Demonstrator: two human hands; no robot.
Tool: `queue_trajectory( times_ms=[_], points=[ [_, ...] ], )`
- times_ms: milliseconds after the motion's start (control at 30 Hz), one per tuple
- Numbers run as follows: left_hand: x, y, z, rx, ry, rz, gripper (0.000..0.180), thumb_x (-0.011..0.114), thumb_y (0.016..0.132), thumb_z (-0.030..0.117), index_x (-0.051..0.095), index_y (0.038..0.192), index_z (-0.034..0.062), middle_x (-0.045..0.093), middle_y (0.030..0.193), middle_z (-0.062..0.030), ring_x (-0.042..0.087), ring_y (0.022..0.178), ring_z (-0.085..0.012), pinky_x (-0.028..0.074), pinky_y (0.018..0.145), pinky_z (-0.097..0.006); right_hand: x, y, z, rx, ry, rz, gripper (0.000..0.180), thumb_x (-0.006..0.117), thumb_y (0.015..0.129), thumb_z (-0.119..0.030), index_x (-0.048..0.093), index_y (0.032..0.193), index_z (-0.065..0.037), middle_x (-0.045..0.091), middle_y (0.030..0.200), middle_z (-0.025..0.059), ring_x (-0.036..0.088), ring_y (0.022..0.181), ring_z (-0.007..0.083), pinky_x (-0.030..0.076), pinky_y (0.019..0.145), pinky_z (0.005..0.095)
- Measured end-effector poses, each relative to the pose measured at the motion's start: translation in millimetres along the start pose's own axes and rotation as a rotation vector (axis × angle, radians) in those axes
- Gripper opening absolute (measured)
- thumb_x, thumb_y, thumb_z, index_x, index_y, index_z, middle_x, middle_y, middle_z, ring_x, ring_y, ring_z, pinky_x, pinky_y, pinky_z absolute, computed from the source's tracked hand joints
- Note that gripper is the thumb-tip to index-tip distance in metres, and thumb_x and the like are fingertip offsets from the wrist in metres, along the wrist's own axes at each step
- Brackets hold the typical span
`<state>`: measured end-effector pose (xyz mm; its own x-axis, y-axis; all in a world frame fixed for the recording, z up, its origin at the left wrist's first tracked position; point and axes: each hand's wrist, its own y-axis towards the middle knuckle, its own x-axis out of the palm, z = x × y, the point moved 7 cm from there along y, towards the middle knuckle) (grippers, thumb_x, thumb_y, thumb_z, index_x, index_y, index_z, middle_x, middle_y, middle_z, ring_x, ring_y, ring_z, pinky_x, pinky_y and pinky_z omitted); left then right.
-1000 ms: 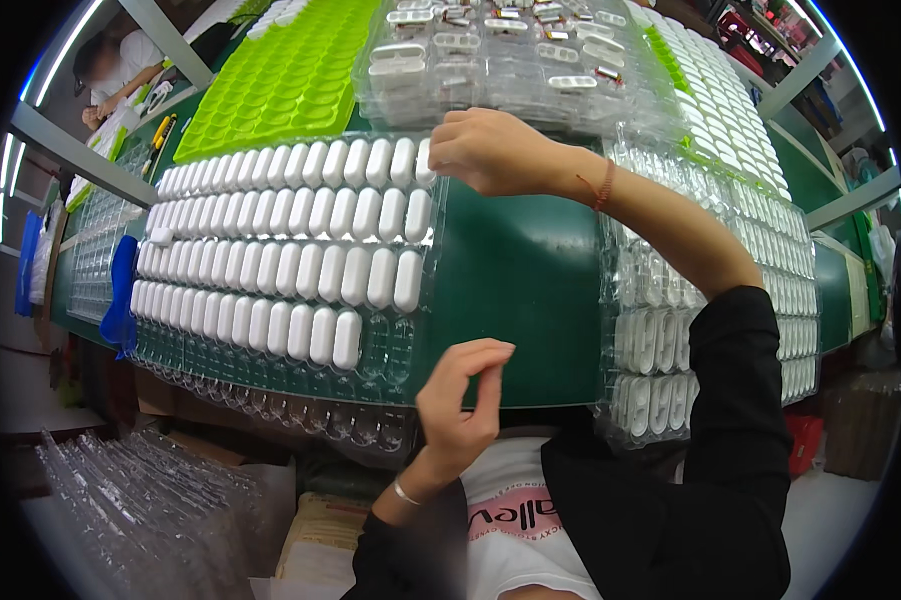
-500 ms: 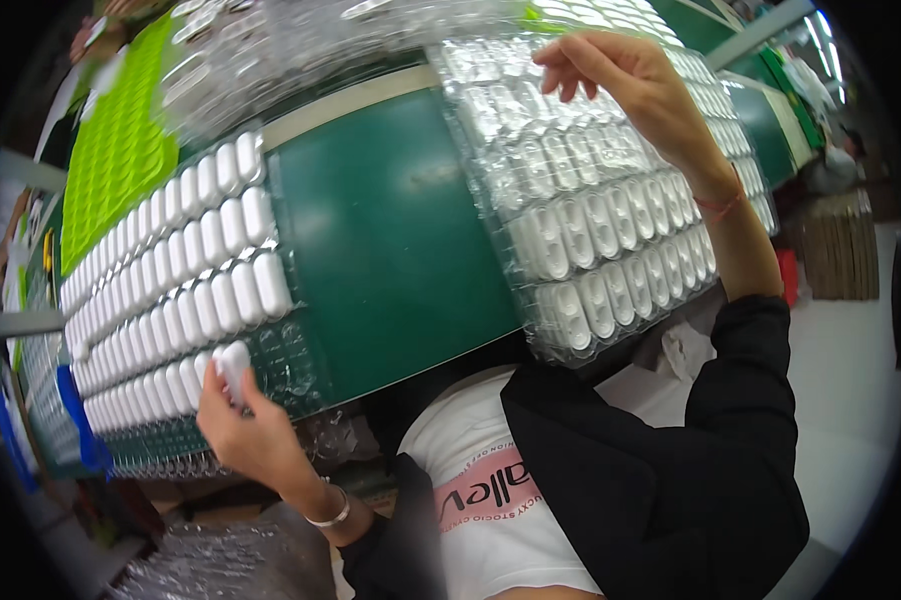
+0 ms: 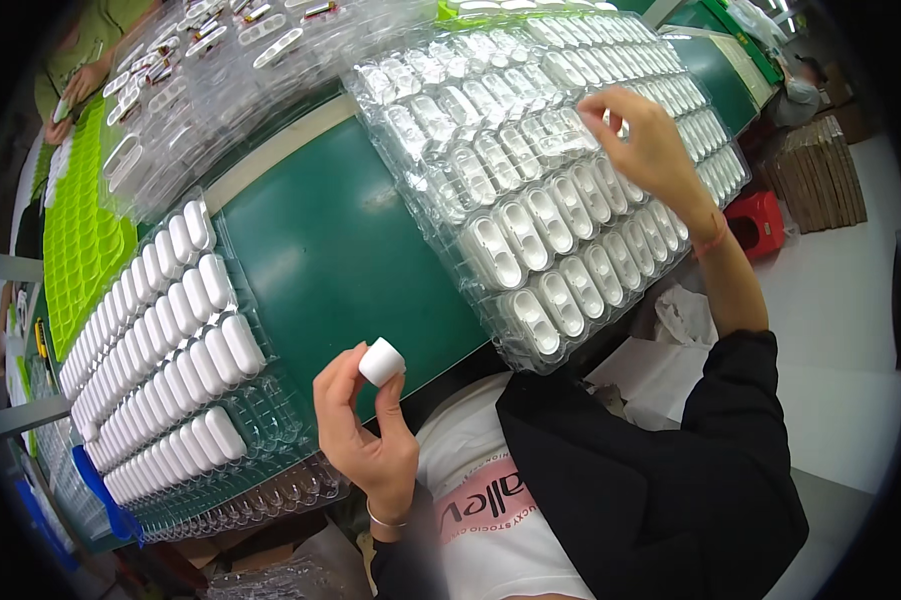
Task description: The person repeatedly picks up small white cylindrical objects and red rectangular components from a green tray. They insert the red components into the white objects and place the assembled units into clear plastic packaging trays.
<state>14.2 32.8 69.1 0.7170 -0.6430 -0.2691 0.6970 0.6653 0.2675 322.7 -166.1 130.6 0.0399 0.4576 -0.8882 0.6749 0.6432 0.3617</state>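
Observation:
My left hand (image 3: 370,430) pinches a white plastic case (image 3: 382,362) with rounded ends between thumb and fingers. It is held up above the near edge of the green table, between two trays. To its left lies a clear tray (image 3: 275,405) with rows of closed white oblong cases (image 3: 210,362); several pockets at its near right end are vacant. On the right, a clear tray (image 3: 478,305) carries rows of white oval shells with hollows (image 3: 532,322). Over that tray hovers my right hand (image 3: 638,145), fingers bent and apart, with nothing visibly held; shells beneath it are partly hidden.
Stacked clear trays (image 3: 260,95) with white parts stand at the back. A bright green pocketed mat (image 3: 88,225) lies far left, where another person's hand (image 3: 88,80) shows. A red stool (image 3: 755,225) and stacked cardboard (image 3: 820,180) are on the right. The green table (image 3: 340,250) separates the trays.
My left hand has lifted the white case out of the left tray and carried it right. My right hand is lower over the right tray. The view has shifted too.

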Motion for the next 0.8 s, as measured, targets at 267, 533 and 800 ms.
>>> queue_trajectory(
  times_ms=[267, 533, 800],
  points=[
    [8, -9, -20, -0.145, -0.071, -0.004, 0.033, 0.062, 0.089, -0.005, 0.054, 0.121, -0.005, 0.063, 0.114, -0.0147, 0.062, 0.1, -0.0181, 0.051, 0.09, -0.03, 7, 21, 70, 0.225, -0.176, -0.195, 0.022, 0.065, 0.085, -0.023, 0.067, 0.087, -0.001, 0.065, 0.074, 0.0092, 0.059, 0.065, 0.0215, 0.046, 0.063, 0.0338],
    [20, 3, -28, -0.261, -0.452, -0.048, 0.038, 0.061, 0.09, -0.003, 0.049, 0.126, -0.0069, 0.062, 0.114, -0.0172, 0.062, 0.104, -0.02, 0.051, 0.09, -0.032, 15, 19, 80, -0.011, 0.056, -0.008, 0.022, 0.068, 0.081, -0.021, 0.065, 0.082, 0.001, 0.065, 0.084, 0.0129, 0.063, 0.077, 0.0223, 0.048, 0.068, 0.035],
    [34, 14, -36, -0.323, -0.791, -0.079, 0.046, 0.062, 0.091, 0.004, 0.043, 0.132, -0.0049, 0.06, 0.119, -0.0191, 0.061, 0.107, -0.021, 0.052, 0.091, -0.033, 60, -9, -107, 0.131, 1.038, -0.528, 0.025, 0.065, 0.087, 0.002, 0.061, 0.111, 0.004, 0.062, 0.111, 0.0101, 0.062, 0.102, 0.0166, 0.056, 0.081, 0.028]
  ],
)
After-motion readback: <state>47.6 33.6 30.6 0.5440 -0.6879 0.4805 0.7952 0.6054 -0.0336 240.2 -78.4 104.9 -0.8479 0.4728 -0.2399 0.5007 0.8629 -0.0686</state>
